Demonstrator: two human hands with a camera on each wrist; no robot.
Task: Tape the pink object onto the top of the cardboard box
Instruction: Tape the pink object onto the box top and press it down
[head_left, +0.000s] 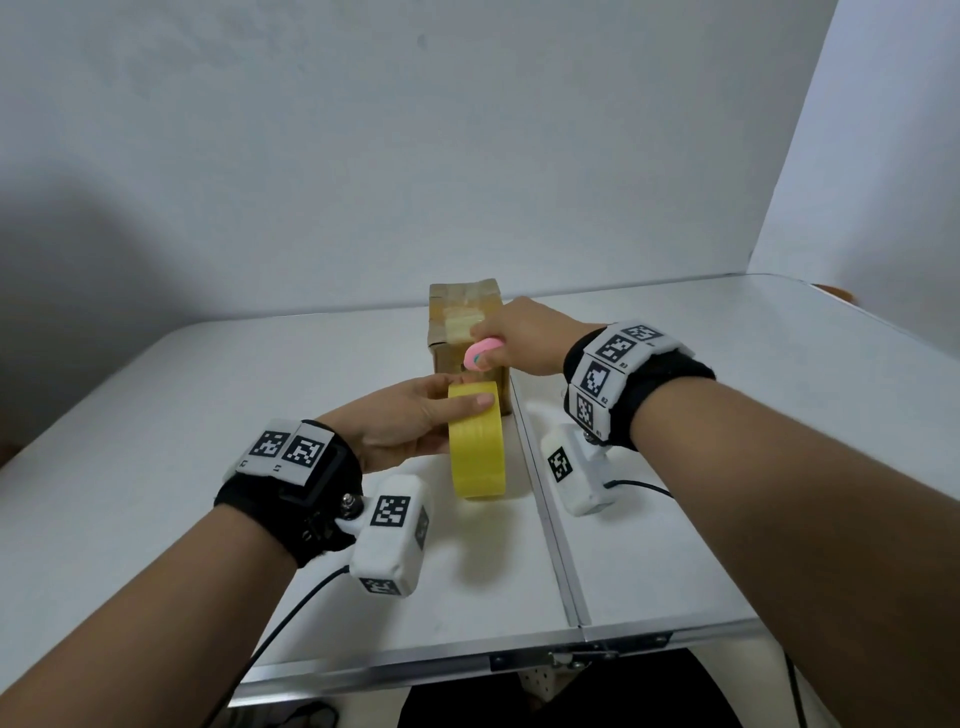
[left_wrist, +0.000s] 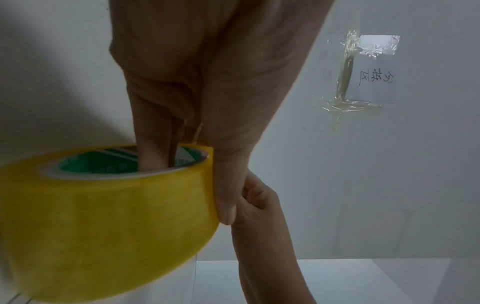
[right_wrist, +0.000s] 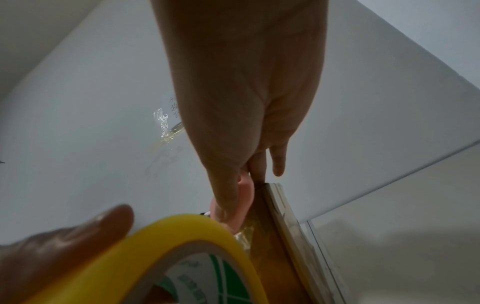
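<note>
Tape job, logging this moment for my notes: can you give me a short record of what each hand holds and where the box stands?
left hand: grips the yellow tape roll, fingers through its core
right hand: holds the pink object at the box's near top edge
cardboard box: upright on the white table, old tape on top
pink object taped: not yet

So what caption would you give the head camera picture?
Left hand grips a yellow tape roll while right hand holds a pink object against the cardboard box.
</note>
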